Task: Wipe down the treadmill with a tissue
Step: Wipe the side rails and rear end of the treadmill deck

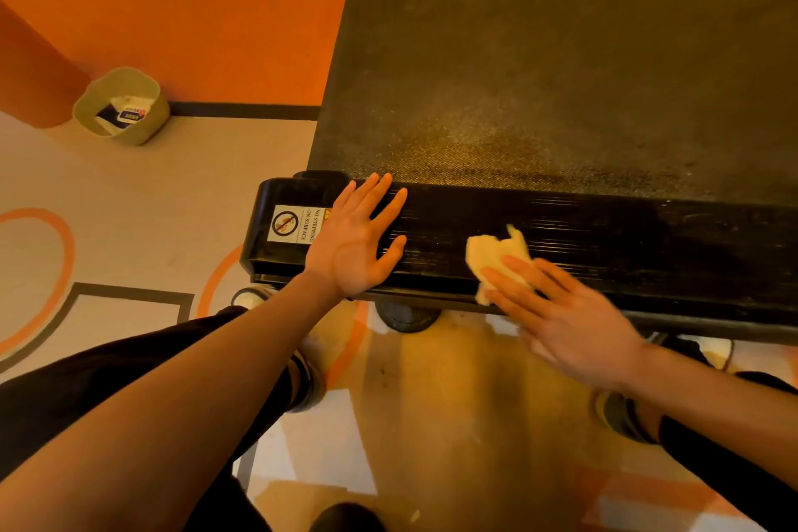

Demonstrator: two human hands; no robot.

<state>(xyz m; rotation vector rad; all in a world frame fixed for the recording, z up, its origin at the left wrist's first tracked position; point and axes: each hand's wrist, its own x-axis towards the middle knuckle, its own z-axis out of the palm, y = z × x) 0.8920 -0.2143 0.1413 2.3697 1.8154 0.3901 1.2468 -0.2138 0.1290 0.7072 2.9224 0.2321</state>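
The black treadmill fills the upper right, with its dusty belt [561, 69] above a ribbed side rail [647, 238] that runs across the middle. My left hand [358, 238] rests flat on the rail's left end, fingers straight and spread, beside a white "no stepping" sticker [293, 224]. A crumpled white tissue [496, 257] lies on the rail further right. My right hand [561, 315] presses it down with straight fingers; the fingertips cover the tissue's lower right part.
A small pale waste bin [123, 106] with paper inside stands on the floor at the left, against the orange wall [194, 13]. Treadmill feet [406, 315] sit under the rail's near edge. My legs and shoes [622, 415] are below on the patterned floor.
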